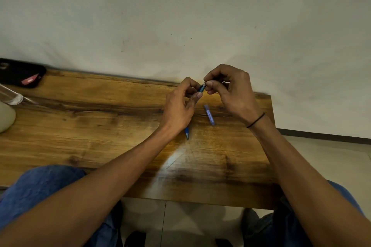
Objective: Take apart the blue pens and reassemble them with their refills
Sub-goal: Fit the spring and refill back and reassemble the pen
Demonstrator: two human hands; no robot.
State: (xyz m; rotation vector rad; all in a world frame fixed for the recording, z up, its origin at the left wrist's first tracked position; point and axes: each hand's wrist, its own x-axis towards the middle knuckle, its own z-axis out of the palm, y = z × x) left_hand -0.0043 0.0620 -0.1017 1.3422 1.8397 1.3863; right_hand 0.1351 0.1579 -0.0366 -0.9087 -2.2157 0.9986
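Your left hand (pixel 180 104) pinches a short blue pen part (pixel 201 87) between thumb and curled fingers, its pale tip pointing up and to the right. Your right hand (pixel 230 90) meets it there: thumb and forefinger close narrowly on that tip, the other fingers curled behind; what exactly they grip is too small to tell. Both hands are raised above the bench (pixel 100 126), close to its far edge and toward the far right corner, with the wall (pixel 180 16) just behind. Below the right hand, a pale blue pen piece (pixel 209 114) lies flat on the wood, angled from far-left to near-right, apart from both hands. Under your left wrist a blue pen (pixel 187 132) pokes out, its dark point aimed at the near edge; the rest is hidden by the hand. A thin black band (pixel 256 120) circles your right wrist. Both forearms reach in over the near edge, bare. At the bench's far left corner sits a black case (pixel 20 73) with a red patch. Along the left edge, a clear tube-like object (pixel 12 97) and a pale rounded object (pixel 6 116) are cut off by the frame. Blue trouser knees (pixel 40 190) show below the near edge, over a tiled floor (pixel 180 218).
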